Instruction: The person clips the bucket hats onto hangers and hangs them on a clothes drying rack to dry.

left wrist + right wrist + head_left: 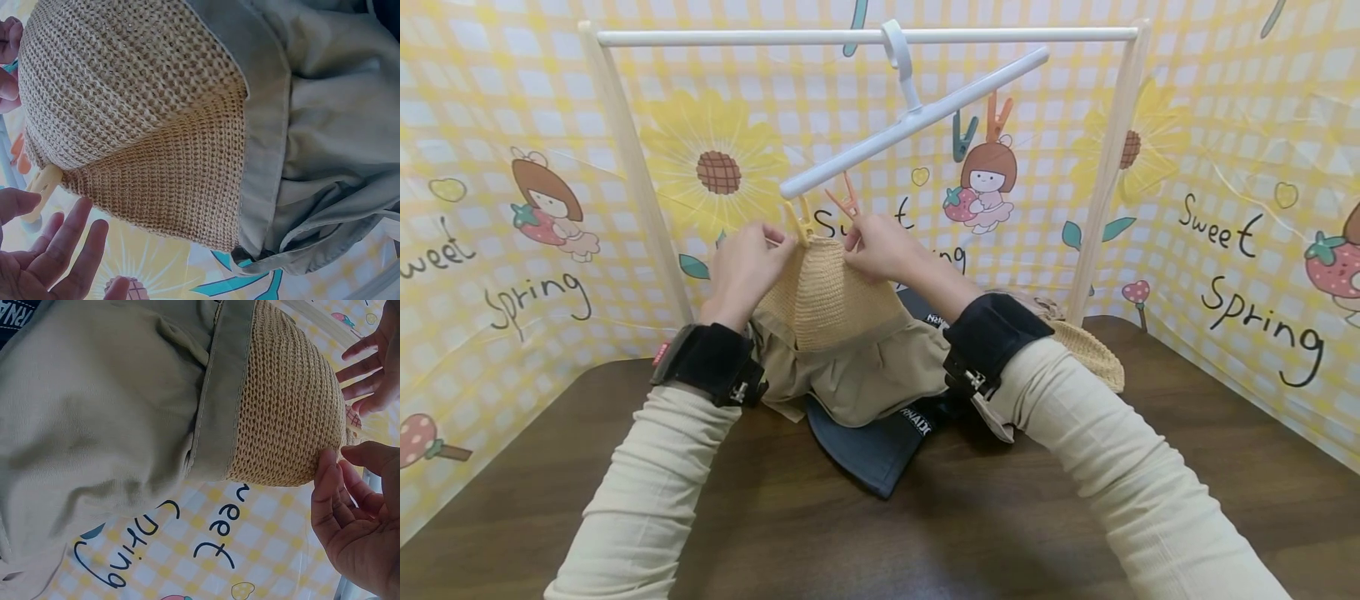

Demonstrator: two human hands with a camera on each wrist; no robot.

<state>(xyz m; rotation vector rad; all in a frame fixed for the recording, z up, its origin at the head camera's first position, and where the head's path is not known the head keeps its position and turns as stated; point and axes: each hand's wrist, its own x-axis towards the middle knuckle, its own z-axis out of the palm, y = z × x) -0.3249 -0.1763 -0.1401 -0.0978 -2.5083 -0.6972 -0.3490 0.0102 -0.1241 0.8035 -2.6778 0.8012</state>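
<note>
A sun hat (850, 308) with a woven straw crown and a khaki cloth brim hangs crown up from the low left end of a white hanger (917, 121). A yellow clip (801, 221) on the hanger bites the top of the crown. My left hand (748, 267) is beside that clip, its fingers spread and fairly straight in the left wrist view. With thumb and fingers, my right hand (359, 519) pinches the crown's top edge. An orange clip (846, 198) dangles just above the right hand.
The hanger tilts on the rod (737, 37) of a wooden-legged rack. A green clip (962, 137) and another orange clip (997, 117) hang toward its raised right end. Behind the hat, a dark lettered hat (865, 450) and a straw brim (1093, 358) lie on the brown table (760, 517).
</note>
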